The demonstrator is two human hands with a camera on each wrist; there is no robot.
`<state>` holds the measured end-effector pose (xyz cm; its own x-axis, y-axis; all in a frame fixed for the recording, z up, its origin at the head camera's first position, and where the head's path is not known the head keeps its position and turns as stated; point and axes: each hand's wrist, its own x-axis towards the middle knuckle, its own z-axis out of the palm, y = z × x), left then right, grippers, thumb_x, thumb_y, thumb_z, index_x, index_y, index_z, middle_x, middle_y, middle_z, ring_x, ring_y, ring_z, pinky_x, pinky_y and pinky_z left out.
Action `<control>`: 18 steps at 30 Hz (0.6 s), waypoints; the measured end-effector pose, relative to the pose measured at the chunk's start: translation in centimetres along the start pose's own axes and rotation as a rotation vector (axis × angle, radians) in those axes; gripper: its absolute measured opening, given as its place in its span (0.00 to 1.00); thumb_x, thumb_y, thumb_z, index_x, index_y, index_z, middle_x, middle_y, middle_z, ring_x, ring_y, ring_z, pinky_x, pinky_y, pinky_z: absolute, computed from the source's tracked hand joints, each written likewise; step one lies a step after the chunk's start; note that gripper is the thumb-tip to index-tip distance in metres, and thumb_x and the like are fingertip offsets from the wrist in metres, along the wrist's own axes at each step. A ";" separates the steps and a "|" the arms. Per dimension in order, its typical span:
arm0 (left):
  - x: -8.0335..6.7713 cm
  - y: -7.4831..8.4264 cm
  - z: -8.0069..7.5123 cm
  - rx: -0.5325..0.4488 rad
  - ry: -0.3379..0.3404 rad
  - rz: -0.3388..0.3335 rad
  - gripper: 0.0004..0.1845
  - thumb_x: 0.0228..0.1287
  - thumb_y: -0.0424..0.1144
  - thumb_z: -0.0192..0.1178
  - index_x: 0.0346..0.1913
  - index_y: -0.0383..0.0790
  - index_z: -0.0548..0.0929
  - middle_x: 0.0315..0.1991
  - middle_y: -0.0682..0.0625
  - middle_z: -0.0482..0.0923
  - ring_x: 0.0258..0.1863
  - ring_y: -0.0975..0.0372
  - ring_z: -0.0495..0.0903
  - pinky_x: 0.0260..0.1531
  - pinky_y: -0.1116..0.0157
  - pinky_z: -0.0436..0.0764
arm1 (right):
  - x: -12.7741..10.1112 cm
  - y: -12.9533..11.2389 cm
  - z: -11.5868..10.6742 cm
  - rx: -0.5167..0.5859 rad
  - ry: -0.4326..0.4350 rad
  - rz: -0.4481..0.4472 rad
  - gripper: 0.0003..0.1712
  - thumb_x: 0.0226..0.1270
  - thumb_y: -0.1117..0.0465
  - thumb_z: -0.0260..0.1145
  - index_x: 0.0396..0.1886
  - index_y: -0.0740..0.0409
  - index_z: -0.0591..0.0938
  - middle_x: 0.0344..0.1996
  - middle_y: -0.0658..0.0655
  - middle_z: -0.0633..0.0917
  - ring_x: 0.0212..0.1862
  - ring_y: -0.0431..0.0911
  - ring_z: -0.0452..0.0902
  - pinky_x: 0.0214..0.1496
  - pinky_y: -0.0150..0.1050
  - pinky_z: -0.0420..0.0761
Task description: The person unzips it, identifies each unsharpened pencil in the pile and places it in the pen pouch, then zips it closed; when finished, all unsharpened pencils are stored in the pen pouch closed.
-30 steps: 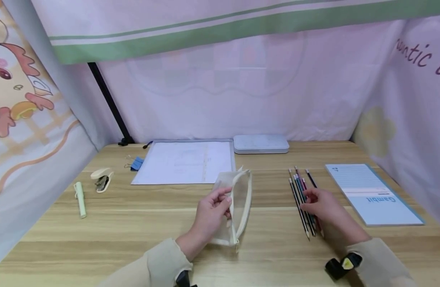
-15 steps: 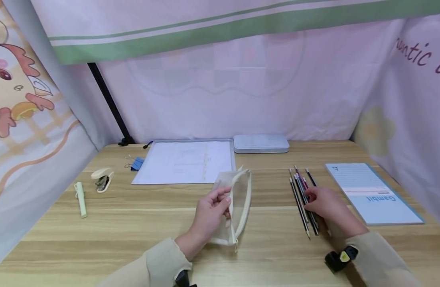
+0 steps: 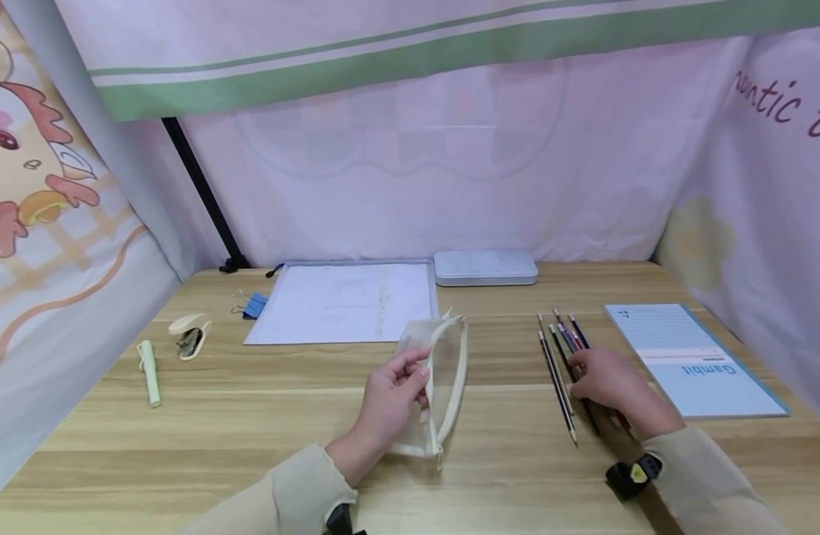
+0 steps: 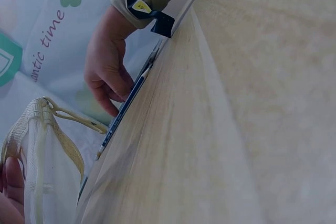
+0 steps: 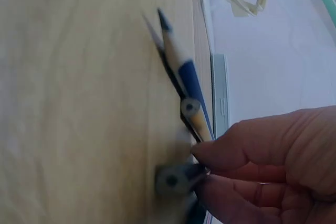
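A pale mesh pencil pouch (image 3: 443,371) stands on edge in the middle of the wooden desk (image 3: 249,416), its zip open. My left hand (image 3: 391,397) pinches its near rim; the left wrist view shows the pouch (image 4: 37,166) by my thumb. Several pencils (image 3: 562,355) lie in a bunch to the right. My right hand (image 3: 604,379) lies over their near ends and pinches some of them. The right wrist view shows my fingers (image 5: 247,156) closing on the pencils' blunt ends (image 5: 186,106). Two pencils (image 3: 557,386) lie a little apart on the left.
A sheet in a clear folder (image 3: 346,301) and a white case (image 3: 486,267) lie at the back. A blue notebook (image 3: 693,360) lies at the right. A stapler (image 3: 190,334), green pen (image 3: 149,371) and blue clip (image 3: 254,305) sit at the left. Fabric walls surround the desk.
My right hand has drawn part of the pencil bunch to the right and towards me, away from two pencils. My left hand and the pouch have stayed put.
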<state>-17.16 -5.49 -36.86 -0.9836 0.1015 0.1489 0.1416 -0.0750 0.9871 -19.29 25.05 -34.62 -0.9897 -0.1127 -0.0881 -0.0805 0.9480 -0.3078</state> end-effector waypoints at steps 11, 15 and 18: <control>0.0 0.1 0.0 -0.004 -0.003 -0.005 0.16 0.60 0.24 0.54 0.51 0.24 0.75 0.26 0.51 0.72 0.20 0.68 0.73 0.21 0.76 0.77 | 0.1 0.8 0.1 0.255 -0.027 0.129 0.29 0.46 0.65 0.66 0.52 0.69 0.75 0.34 0.63 0.79 0.30 0.49 0.74 0.28 0.40 0.75; -0.1 0.2 0.0 -0.013 -0.008 -0.006 0.16 0.60 0.24 0.54 0.52 0.24 0.75 0.26 0.51 0.72 0.20 0.67 0.73 0.21 0.75 0.77 | -0.2 0.3 0.5 0.514 0.001 0.154 0.30 0.49 0.67 0.62 0.56 0.70 0.71 0.29 0.56 0.78 0.26 0.44 0.74 0.26 0.37 0.77; -0.1 0.3 0.0 -0.015 -0.007 -0.004 0.16 0.60 0.24 0.54 0.52 0.23 0.75 0.26 0.51 0.72 0.20 0.67 0.73 0.21 0.75 0.77 | -0.1 -1.4 1.2 0.827 0.002 0.111 0.30 0.54 0.69 0.59 0.59 0.71 0.65 0.29 0.52 0.78 0.27 0.41 0.74 0.30 0.35 0.80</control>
<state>-17.02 -5.47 -36.58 -0.9834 0.1083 0.1457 0.1363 -0.0897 0.9866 -18.93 23.40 -35.33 -0.9870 -0.0306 -0.1575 0.1293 0.4289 -0.8940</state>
